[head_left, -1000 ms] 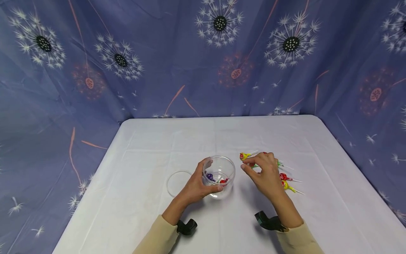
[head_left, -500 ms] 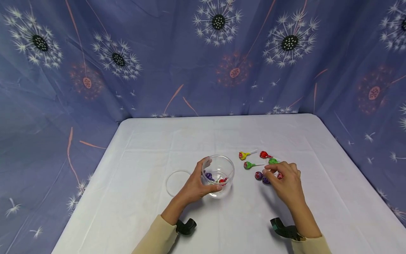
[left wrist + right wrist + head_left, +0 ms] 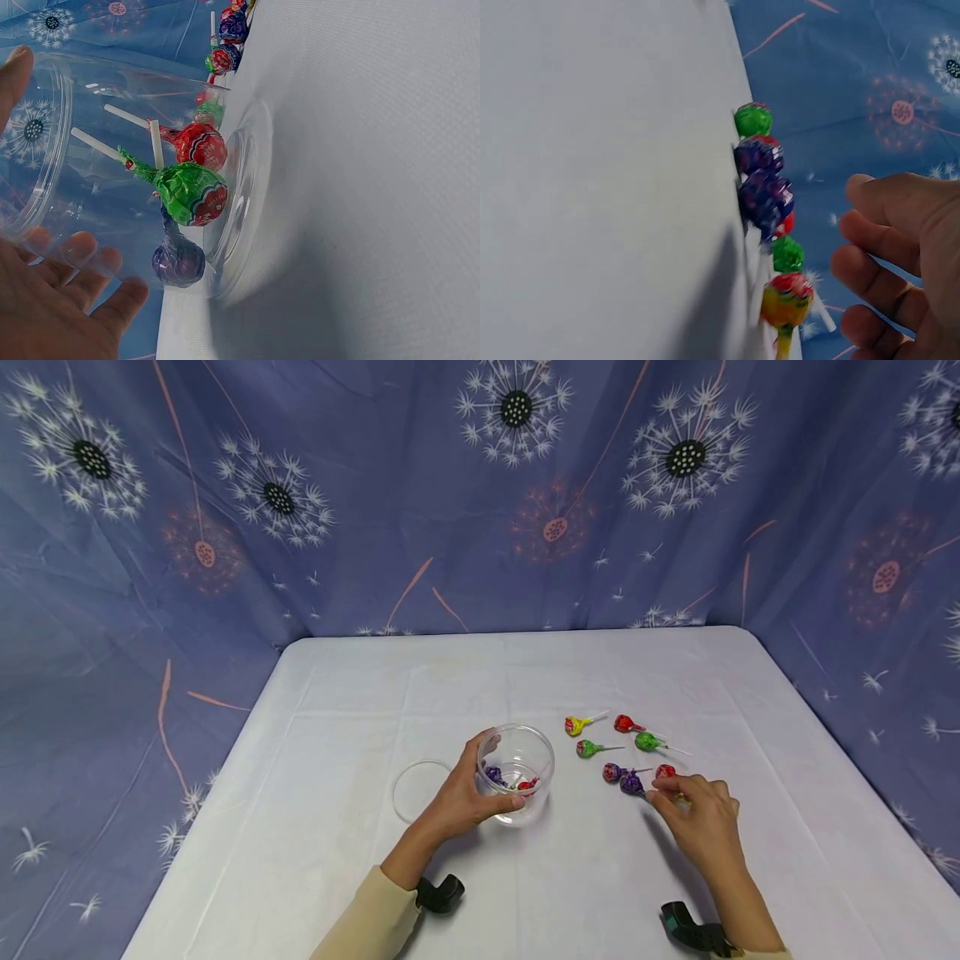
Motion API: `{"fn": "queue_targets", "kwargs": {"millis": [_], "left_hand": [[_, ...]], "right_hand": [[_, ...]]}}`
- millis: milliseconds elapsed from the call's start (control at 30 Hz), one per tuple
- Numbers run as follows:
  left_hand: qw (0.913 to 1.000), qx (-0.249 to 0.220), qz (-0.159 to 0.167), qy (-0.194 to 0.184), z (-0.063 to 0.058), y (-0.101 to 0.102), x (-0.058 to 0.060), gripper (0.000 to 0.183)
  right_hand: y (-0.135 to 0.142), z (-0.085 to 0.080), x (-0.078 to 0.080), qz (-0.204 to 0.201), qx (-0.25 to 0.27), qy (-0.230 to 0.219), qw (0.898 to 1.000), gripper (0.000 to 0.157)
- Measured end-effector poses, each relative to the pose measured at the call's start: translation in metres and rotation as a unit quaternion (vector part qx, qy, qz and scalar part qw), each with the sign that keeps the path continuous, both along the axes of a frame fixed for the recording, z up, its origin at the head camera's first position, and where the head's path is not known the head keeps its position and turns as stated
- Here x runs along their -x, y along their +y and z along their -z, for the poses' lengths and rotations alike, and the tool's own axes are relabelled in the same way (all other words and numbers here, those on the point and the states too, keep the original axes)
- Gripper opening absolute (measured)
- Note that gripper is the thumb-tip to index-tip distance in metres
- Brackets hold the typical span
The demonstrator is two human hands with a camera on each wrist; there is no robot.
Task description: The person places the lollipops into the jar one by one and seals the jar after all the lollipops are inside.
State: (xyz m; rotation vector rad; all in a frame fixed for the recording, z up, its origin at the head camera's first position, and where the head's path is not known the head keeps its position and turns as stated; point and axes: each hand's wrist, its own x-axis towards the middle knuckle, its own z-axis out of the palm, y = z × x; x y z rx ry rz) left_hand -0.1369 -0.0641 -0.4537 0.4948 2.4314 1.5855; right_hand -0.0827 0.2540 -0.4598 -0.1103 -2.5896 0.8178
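Note:
My left hand (image 3: 463, 802) grips a clear plastic jar (image 3: 538, 800) from its left side, thumb at the front. Inside the jar are several wrapped lollipops; the left wrist view shows a green lollipop (image 3: 191, 195), a red lollipop (image 3: 200, 146) and a purple lollipop (image 3: 178, 261). My right hand (image 3: 705, 822) hovers over the loose lollipops with loosely bent fingers, holding nothing. Nearest to it are a purple lollipop (image 3: 632, 783), a red lollipop (image 3: 664, 772) and, in the right wrist view, a yellow lollipop (image 3: 786, 300). The hand partly hides these in the head view.
Farther back on the white table (image 3: 375, 693) lie another yellow lollipop (image 3: 573, 727), a red one and green lollipops (image 3: 647, 742). A clear ring-shaped lid (image 3: 395, 793) lies left of the jar, partly behind my left hand. A blue dandelion-print curtain (image 3: 420, 485) surrounds the table.
My right hand has moved right and nearer the body, from beside the jar to the near lollipops, uncovering the far ones. The left hand and jar have stayed in place.

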Motion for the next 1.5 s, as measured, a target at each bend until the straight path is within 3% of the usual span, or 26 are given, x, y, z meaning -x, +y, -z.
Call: {"fn": "queue_targets", "kwargs": {"millis": [300, 933, 1500], "left_hand": [[1.0000, 0.005, -0.002, 0.002, 0.000, 0.000, 0.000, 0.098], [1.0000, 0.003, -0.002, -0.002, 0.001, 0.000, 0.000, 0.096], [1.0000, -0.004, -0.001, 0.000, 0.000, 0.000, -0.001, 0.096]], "right_hand": [[0.007, 0.012, -0.003, 0.012, -0.033, -0.017, 0.999, 0.017], [0.014, 0.024, -0.002, 0.025, -0.049, -0.104, 0.993, 0.016], [0.016, 0.032, 0.000, 0.030, -0.041, -0.105, 0.993, 0.012]]}}
